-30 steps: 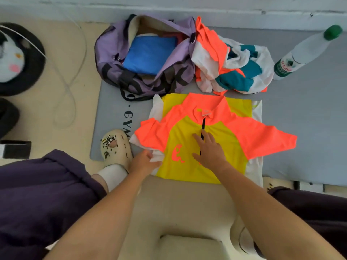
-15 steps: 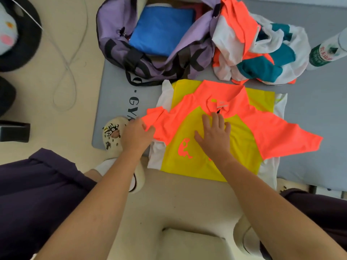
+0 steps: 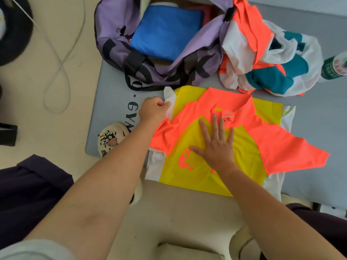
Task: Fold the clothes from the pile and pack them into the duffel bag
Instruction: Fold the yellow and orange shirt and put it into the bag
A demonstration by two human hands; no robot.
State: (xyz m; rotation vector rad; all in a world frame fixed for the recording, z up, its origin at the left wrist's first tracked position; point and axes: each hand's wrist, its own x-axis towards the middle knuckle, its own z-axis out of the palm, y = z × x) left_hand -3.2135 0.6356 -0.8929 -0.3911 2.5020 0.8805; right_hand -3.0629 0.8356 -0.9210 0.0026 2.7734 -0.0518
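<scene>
Over on the left, a pale looped cord (image 3: 62,59) trails across the cream floor (image 3: 56,128). Upper left corner, a round black cushion-like shape (image 3: 16,34) sits half out of frame. A grey mat (image 3: 112,102) with dark lettering runs across the upper and right part of the frame. A cream slipper (image 3: 110,137) with a cartoon charm rests on its lower-left edge. Far right edge, a green-labelled bottle (image 3: 334,69) lies on the mat. A small black box (image 3: 7,134) at mid-left.

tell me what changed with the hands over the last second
The left hand moved from the shirt's near left hem up its left side and now grips the white edge by the shoulder. The right hand stays flat on the chest, slightly farther up. Duffel bag and pile unchanged.
</scene>
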